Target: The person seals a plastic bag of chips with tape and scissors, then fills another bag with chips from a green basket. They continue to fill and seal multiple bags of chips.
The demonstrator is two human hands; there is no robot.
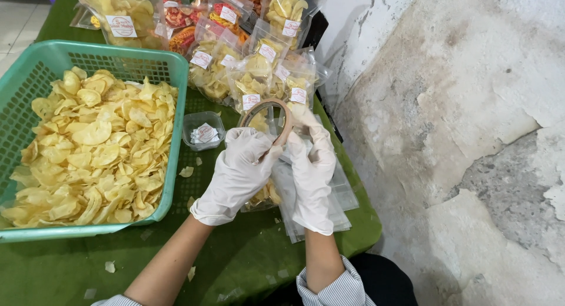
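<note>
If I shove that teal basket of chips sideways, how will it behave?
The teal basket would probably slide rather than tip: it is wide, low and sits flat on the green cloth. It likely feels light for its size, since the yellow chips are thin. The chips are heaped near the rim, so a jolt may spill or crack some.

The one camera sits on the person's head. It looks down, close up, at the green table (235, 259) beside the wall (459, 106).

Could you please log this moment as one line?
left hand: grips tape roll | right hand: fingers on roll | under hands: chip bag | left: basket of chips
</note>
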